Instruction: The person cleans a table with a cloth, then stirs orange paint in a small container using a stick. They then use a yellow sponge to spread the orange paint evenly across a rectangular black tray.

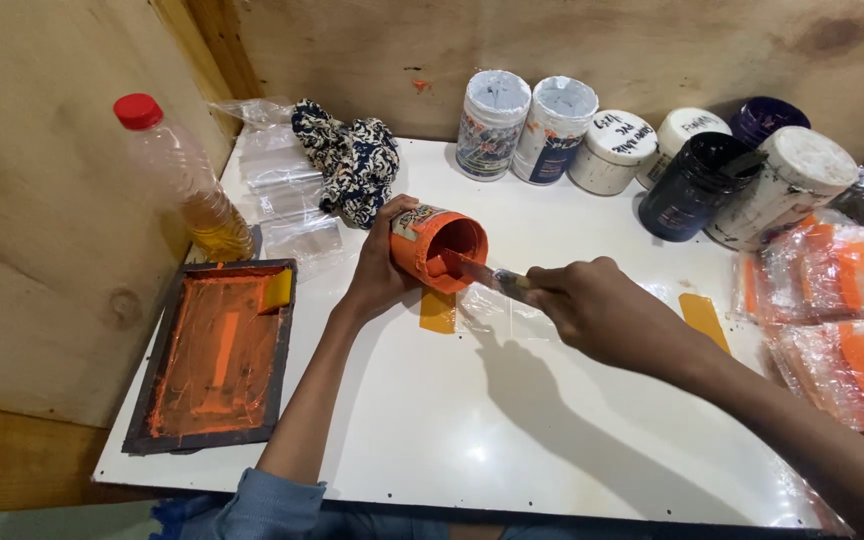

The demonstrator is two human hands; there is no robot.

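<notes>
1. The left hand (384,262) has its grip closed around an orange paint jar (439,247), tipped on its side just above the white tabletop (472,420), mouth facing the right hand.
2. The right hand (602,308) has its grip closed on a flat spatula (487,275), whose blade reaches into the jar's mouth.
3. Left of the jar-holding grip lies an orange-smeared screen frame (214,355); beyond it stands a red-capped bottle (180,178).
4. Beyond the spatula grip stands a row of paint tubs (642,150).

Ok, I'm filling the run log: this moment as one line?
left hand: holds tilted orange paint jar | right hand: blade tool into jar mouth | white table
</notes>
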